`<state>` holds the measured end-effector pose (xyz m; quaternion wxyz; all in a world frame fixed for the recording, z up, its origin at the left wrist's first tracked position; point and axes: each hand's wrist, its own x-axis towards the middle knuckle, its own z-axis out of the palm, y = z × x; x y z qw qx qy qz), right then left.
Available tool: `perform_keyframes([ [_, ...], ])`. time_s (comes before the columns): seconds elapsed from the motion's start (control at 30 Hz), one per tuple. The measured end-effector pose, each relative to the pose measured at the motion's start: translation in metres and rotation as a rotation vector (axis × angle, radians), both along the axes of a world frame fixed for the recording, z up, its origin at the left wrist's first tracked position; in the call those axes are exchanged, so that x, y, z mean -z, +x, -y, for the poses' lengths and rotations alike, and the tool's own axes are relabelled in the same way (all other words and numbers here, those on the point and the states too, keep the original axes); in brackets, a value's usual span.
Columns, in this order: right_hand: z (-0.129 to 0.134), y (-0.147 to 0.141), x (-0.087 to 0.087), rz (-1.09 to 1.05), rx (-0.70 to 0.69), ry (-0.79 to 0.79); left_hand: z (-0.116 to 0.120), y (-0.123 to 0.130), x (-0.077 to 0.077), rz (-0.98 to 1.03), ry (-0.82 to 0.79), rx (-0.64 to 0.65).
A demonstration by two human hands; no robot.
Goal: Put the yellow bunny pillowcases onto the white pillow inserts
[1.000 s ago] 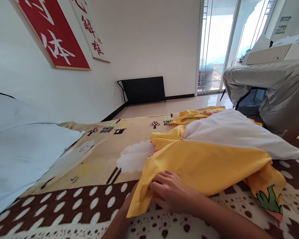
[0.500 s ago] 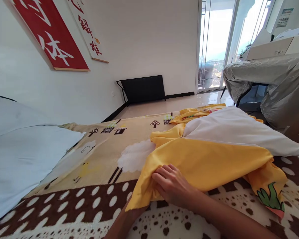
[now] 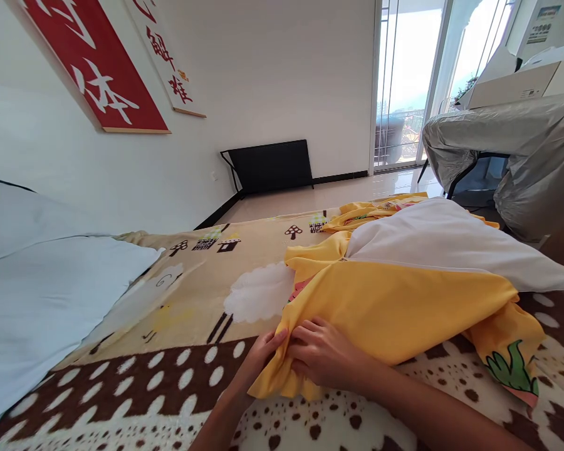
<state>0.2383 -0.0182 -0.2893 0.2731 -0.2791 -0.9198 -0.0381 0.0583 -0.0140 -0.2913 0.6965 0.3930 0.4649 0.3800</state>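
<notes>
A yellow pillowcase [image 3: 404, 307] lies in front of me, its long zip opening facing away. Through that opening a white pillow [image 3: 432, 235] shows, partly inside the case. My left hand [image 3: 258, 357] pinches the case's near left edge, thumb on top and the other fingers mostly hidden behind the cloth. Beside it, my right hand [image 3: 322, 351] is closed on the same corner, its fingers curled into gathered folds. A ruffled hem hangs below both hands. At the case's right end, a printed green cactus is visible.
Everything lies on a patterned brown-and-beige blanket [image 3: 183, 307]. More yellow printed cloth [image 3: 361, 216] is beyond the pillow. White pillows [image 3: 37, 300] lie at left. A plastic-covered table [image 3: 512, 125] with a box [image 3: 512, 84] stands at the far right.
My left hand has come out from under the pillowcase and now grips its left edge with the thumb showing. The corner is more bunched, and the right hand has shifted slightly.
</notes>
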Motion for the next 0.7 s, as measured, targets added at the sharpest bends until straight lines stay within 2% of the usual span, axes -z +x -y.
perform_keyframes([
  [0.1,0.000,0.000,0.000,-0.004,-0.023,-0.003,0.000,-0.003,0.000,-0.042,0.019,0.034],
  [0.2,-0.001,0.001,0.000,-0.027,-0.036,-0.015,-0.002,-0.007,0.000,-0.037,0.039,0.122],
  [0.3,-0.002,0.000,0.003,-0.031,-0.019,0.033,-0.001,-0.005,-0.003,-0.092,0.107,0.148],
  [0.47,-0.001,-0.002,0.006,-0.039,-0.006,0.091,0.001,0.005,-0.005,-0.206,0.186,0.025],
  [0.7,0.001,-0.002,0.002,-0.043,0.037,0.058,-0.002,0.004,0.003,-0.116,0.111,-0.214],
])
